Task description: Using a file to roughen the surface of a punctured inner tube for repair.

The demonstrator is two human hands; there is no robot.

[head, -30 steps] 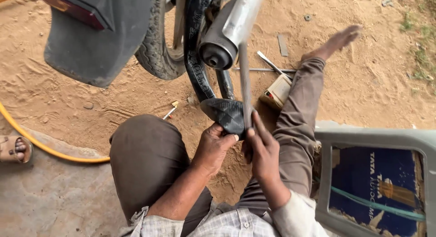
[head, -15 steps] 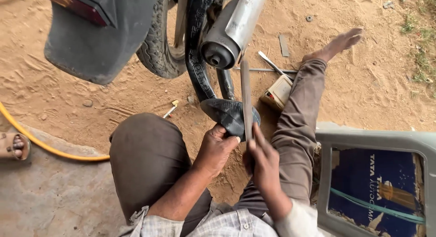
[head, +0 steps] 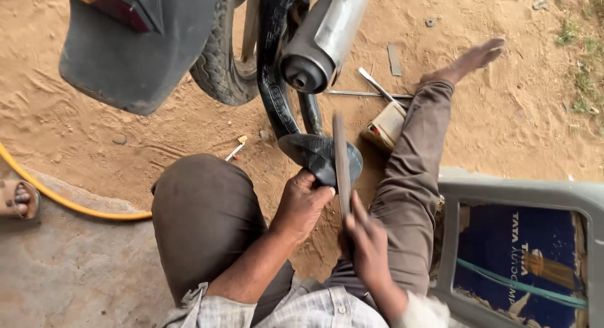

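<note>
Evidently left hand (head: pixel 302 202) gripped folded black tube (head: pixel 318 155), pinning it taut on knee for working. Right hand (head: pixel 368 243) clenched flat file (head: pixel 340 161), blade laid across tube just ahead. Exhaust (head: pixel 324 38), tyre (head: pixel 220 64) beyond hands.

Room around the left hand (head: pixel 301 205) and right hand (head: pixel 368 243) is hemmed in closely. Straight ahead, passage is blocked by the rear tyre (head: pixel 220 64), the exhaust pipe (head: pixel 324 38) and the looped black inner tube (head: pixel 277 89). Each side is closed by a bent knee (head: pixel 201 208) and an outstretched leg (head: pixel 415 158) (a small box (head: pixel 384 125) lies against it). Open sand (head: pixel 145 152) is left between mudguard (head: pixel 126 57) and knee.
</note>
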